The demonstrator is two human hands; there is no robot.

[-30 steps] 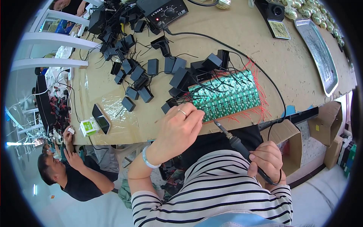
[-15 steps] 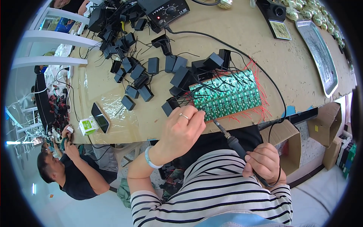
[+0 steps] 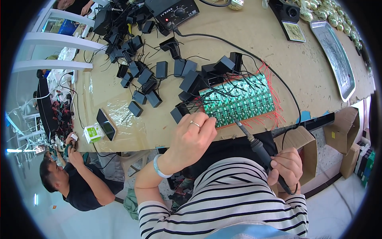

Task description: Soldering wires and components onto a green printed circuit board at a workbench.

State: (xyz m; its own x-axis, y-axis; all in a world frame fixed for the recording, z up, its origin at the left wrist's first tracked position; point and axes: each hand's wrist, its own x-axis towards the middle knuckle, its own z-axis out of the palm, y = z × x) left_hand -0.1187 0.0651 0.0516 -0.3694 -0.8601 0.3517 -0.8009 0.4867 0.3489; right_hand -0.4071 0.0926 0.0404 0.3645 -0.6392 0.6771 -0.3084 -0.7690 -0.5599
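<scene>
A green circuit board panel (image 3: 238, 99) lies on the table near its front edge, with red wires fringing its sides and black wires running over it. At its near left corner my left hand (image 3: 195, 133) is closed in a pinch; what sits between the fingertips is too small to make out. My right hand (image 3: 287, 169) grips the black handle of a soldering iron (image 3: 260, 151). The iron's tip is close to the board's near edge, and whether it touches is unclear. Several small black plastic boxes (image 3: 191, 81) with black leads crowd the board's far left side.
A black soldering station (image 3: 173, 12) stands at the back, its cable (image 3: 238, 46) curving around the board. An iron stand (image 3: 292, 20) and a metal tray (image 3: 336, 59) are at the right. A phone-like device (image 3: 106, 124) lies left. Cardboard boxes (image 3: 298, 143) sit below the table; a co-worker (image 3: 75, 179) is at left.
My right hand has shifted right and slightly upward with the soldering iron, so its tip has moved right along the board's near edge. The left hand has barely moved.
</scene>
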